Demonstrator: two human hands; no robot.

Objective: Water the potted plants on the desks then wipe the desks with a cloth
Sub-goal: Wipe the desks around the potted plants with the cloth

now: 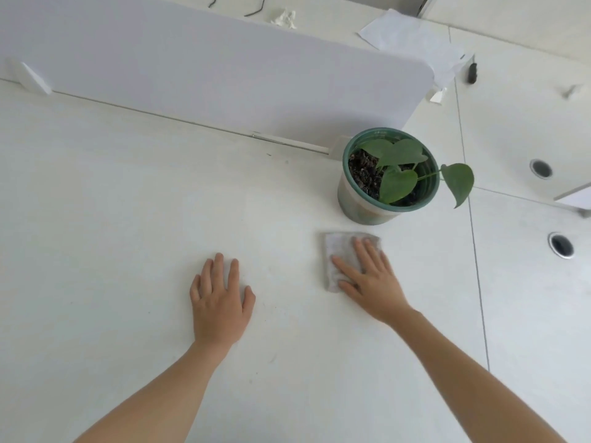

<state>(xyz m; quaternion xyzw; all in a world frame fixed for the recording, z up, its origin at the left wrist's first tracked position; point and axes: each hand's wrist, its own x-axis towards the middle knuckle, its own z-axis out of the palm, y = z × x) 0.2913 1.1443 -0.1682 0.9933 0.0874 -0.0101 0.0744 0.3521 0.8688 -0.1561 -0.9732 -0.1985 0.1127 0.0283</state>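
A green pot (358, 199) with a few broad green leaves stands on the white desk (112, 219), close to the divider's right end. Just in front of the pot lies a folded grey cloth (337, 251). My right hand (372, 282) presses flat on the cloth, fingers spread over its right half. My left hand (220, 298) rests flat on the bare desk to the left, palm down, fingers slightly apart, holding nothing.
A white divider panel (224, 68) runs along the desk's back edge. Beyond it lie a sheet of paper (412, 43) and crumpled tissue (284, 17). The neighbouring desk on the right has two round cable holes (560, 245).
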